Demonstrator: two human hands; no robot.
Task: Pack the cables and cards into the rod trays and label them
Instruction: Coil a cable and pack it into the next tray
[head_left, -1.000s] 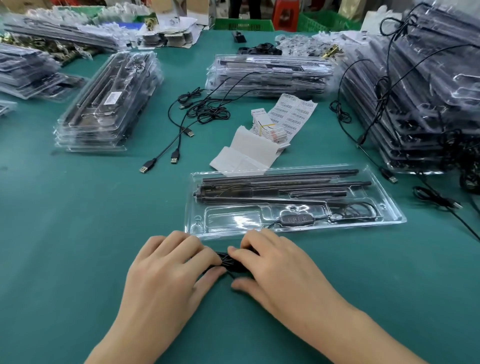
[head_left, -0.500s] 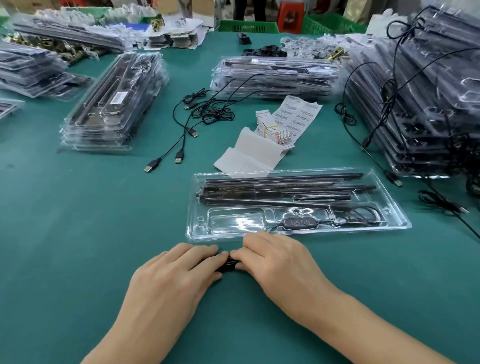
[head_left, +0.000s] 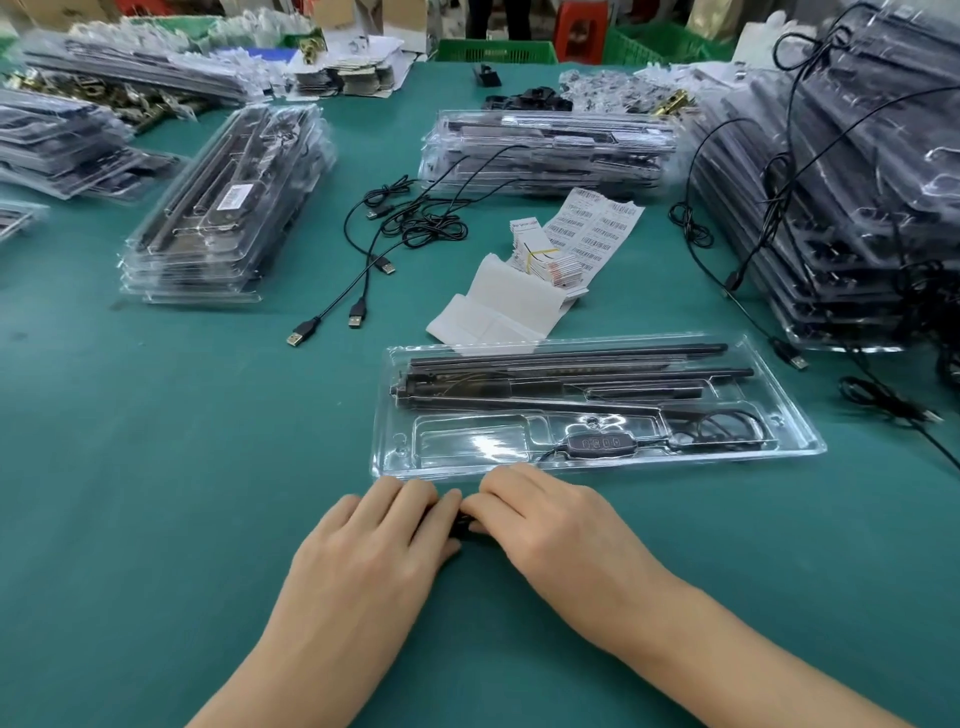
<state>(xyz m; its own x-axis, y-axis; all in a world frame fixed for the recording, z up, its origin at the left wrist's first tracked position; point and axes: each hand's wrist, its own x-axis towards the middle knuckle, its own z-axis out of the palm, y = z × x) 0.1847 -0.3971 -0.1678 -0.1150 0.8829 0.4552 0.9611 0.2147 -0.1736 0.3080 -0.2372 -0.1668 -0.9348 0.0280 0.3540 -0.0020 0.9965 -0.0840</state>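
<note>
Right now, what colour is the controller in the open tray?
The inline controller is black, in the clear tray; head view shows it best.

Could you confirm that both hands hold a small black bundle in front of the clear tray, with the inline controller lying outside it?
Not quite: the head view shows the inline controller lying inside the clear tray, in its front channel; the rest holds.

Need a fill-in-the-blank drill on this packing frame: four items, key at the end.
1. The left hand and right hand together pinch a small ____ cable bundle.
2. The rectangular pocket at the left of the clear plastic rod tray is ____.
3. The black inline controller with a digit display sits inside the ____.
4. The white barcode label sheet lies on the ____, not in the tray.
Answers: black; empty; tray; table.
</note>
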